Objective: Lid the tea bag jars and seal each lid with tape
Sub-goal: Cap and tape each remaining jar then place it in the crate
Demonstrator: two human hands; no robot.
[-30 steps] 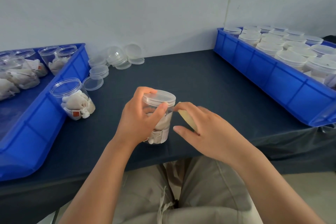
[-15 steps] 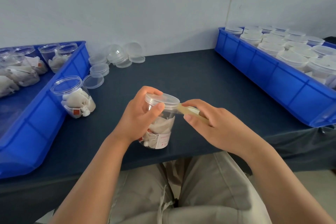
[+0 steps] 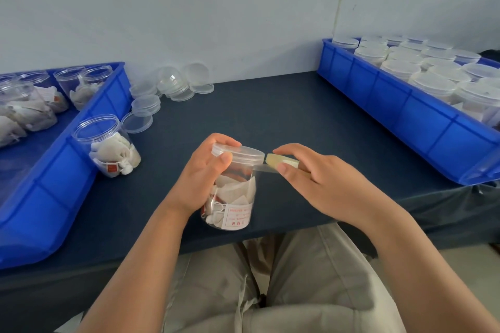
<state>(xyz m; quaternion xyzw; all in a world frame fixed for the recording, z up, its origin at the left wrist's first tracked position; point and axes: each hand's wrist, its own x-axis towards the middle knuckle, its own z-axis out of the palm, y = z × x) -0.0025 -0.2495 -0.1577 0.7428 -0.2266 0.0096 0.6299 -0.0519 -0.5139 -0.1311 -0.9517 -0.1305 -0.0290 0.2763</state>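
Both hands sat at the near edge of the dark table (image 3: 270, 116) on my feed. The left hand (image 3: 200, 178) curled its fingers round the clear, cylindrical plastic jar (image 3: 238, 197) of papery tea bags, thumb against the translucent lid (image 3: 240, 153). The right hand (image 3: 324, 184) pinched yellowish tape (image 3: 278, 161) just right of the lid, with a glossy strip reaching the jar's neck.

Two blue trays (image 3: 67, 184), two table jars (image 3: 108, 149), one tape roll (image 3: 281, 163).
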